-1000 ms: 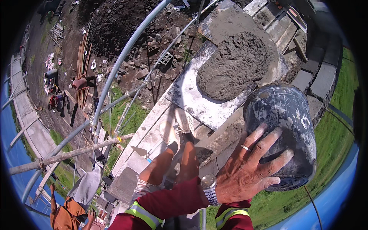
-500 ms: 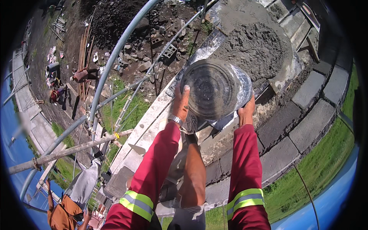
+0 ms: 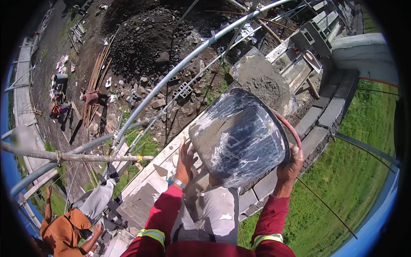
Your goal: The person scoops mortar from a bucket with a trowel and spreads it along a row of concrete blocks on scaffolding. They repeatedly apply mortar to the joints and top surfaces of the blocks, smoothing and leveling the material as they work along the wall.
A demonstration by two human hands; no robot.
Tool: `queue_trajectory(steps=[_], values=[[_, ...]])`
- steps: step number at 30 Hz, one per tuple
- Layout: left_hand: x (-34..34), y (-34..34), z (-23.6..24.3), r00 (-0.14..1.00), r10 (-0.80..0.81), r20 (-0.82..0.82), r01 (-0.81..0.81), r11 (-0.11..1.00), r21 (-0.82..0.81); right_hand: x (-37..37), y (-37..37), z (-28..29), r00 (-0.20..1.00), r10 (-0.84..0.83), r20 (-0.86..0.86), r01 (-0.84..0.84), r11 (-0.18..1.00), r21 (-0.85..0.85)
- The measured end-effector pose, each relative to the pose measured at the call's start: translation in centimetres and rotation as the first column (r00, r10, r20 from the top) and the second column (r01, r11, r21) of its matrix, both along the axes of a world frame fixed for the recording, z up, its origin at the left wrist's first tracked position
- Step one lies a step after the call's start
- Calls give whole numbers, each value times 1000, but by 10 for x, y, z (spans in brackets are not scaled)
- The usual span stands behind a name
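A black bucket [image 3: 244, 137], smeared with grey mortar, hangs tilted on its side in front of me. My right hand [image 3: 290, 165] is closed at its rim, where the reddish hose-like handle [image 3: 289, 128] comes down. Close to the bucket's base is my left hand [image 3: 185, 162], its fingers spread and not wrapped round anything; whether the fingertips touch the base I cannot tell. Beyond the bucket, a heap of wet mortar [image 3: 263, 90] lies on a board. The bucket's mouth faces away to the right, so its inside is hidden.
Grey blocks [image 3: 308, 122] form a wall at the right, with grass beyond. Metal scaffold pipes [image 3: 171, 77] and a wooden pole [image 3: 107, 158] cross the left side. A person in orange [image 3: 68, 231] is at lower left. A trowel [image 3: 161, 170] lies near my left hand.
The bucket has come away from the mortar heap toward me and turned, now showing its side instead of its bottom. My left hand's fingers have loosened; my right hand has moved to the rim and handle.
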State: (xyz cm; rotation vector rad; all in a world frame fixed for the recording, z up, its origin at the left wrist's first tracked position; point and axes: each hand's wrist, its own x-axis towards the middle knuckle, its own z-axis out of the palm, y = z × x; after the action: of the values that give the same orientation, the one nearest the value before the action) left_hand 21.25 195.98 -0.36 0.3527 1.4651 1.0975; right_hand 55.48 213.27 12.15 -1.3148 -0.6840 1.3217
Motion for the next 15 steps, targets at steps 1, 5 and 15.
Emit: queue_trajectory(steps=[1, 5, 15], values=[[-25, -31, 0, 969, 227, 96, -210, 964, -163, -27, 11, 17, 982, 176, 63, -176, 984, -12], [-147, -250, 54, 932, 320, -171, -354, 694, -627, -181, 3, 39, 764, 518, 385, -493, 853, -169], [-102, -734, 217, 256, 790, -557, -937, 61, -344, -372, -155, 118, 538, 525, 660, -711, 703, 21]])
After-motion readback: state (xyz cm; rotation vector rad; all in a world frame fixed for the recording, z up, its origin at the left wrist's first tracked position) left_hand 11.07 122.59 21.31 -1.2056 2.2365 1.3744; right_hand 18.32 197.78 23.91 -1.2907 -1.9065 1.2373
